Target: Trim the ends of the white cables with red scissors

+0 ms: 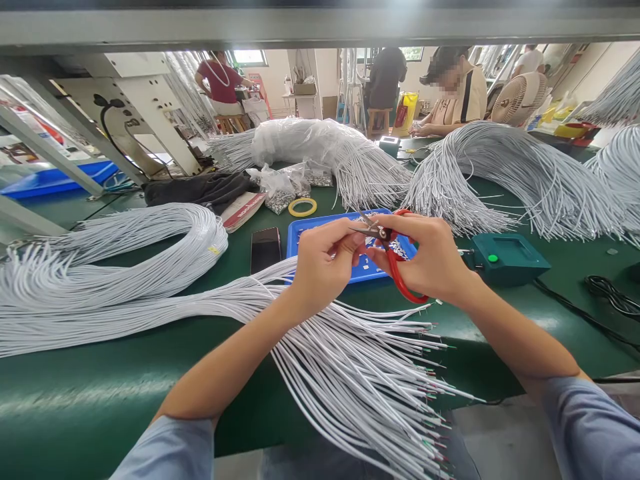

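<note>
My right hand (433,257) is closed round red-handled scissors (400,273), whose blades point left and stand a little apart. My left hand (325,260) is closed in a pinch right beside the blades; what its fingertips hold is hidden or too small to make out. Beneath both hands is a blue tray (295,233) with small white and metallic pieces in it. A loose bundle of white cables (345,360) passes under my left forearm and fans out toward the front edge, with thin coloured wire ends showing at the tips.
A coiled cable bundle (195,247) lies left, with larger bundles (530,167) behind. A phone (265,250), yellow tape roll (303,207) and bag of small parts (283,190) are near the tray. A green device (510,259) stands right. Across the table sits a co-worker (455,100).
</note>
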The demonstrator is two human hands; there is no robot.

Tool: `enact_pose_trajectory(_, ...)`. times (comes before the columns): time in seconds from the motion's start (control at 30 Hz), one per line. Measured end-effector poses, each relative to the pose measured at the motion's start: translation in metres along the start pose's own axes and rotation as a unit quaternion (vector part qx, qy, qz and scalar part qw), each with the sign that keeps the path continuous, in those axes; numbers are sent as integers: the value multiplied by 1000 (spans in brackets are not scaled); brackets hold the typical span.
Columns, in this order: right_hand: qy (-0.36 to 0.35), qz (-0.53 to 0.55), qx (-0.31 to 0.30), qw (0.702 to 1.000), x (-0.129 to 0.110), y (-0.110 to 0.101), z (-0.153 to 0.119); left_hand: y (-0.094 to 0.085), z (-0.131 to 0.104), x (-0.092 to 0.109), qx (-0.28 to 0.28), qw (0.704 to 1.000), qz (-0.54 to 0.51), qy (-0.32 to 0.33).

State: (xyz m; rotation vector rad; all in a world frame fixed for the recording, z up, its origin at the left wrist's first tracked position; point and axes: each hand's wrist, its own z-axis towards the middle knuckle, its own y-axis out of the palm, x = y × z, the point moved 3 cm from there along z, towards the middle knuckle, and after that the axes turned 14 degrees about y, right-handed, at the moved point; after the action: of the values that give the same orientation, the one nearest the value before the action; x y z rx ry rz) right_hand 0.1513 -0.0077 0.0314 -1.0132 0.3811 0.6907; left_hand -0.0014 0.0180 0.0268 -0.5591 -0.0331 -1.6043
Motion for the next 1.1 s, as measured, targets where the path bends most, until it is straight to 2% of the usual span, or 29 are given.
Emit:
enact_pose_trajectory(0.3, 16, 19, -11, 1000, -1, 1, -1, -2, 2, 2, -11, 999, 18, 31)
enact_pose_trajectory(0.43, 20, 33, -10, 999, -2, 0, -1, -2, 2, -1, -18, 999, -41, 2)
enact_pose_trajectory(0.5, 36, 30, -16, 999, 1, -2, 3, -4, 3, -5, 9, 997, -75, -35)
enact_pose_trajectory(0.57, 68, 27, -27, 997, 7, -4, 8, -8, 3, -9, 66, 990, -106, -64)
enact_pose_trajectory(0.63, 91, 57, -22, 994, 11, -5, 12, -12, 3, -9, 111, 984, -123, -71)
enact_pose_trajectory(0.67, 88, 90, -11, 992, 12, -6, 12, -12, 3, -8, 116, 983, -122, -68)
enact_pose_trajectory(0.8, 32, 234, 29, 971, 7, -6, 6, -4, -1, 2, 48, 994, -88, -42)
enact_pose_trajectory(0.9, 25, 270, 37, 962, 2, -6, 0, 4, -4, 6, 1, 996, -78, -38)
enact_pose_trajectory(1.1, 5, 267, 43, 963, 0, -9, -4, 8, -4, 6, -4, 997, -81, -15)
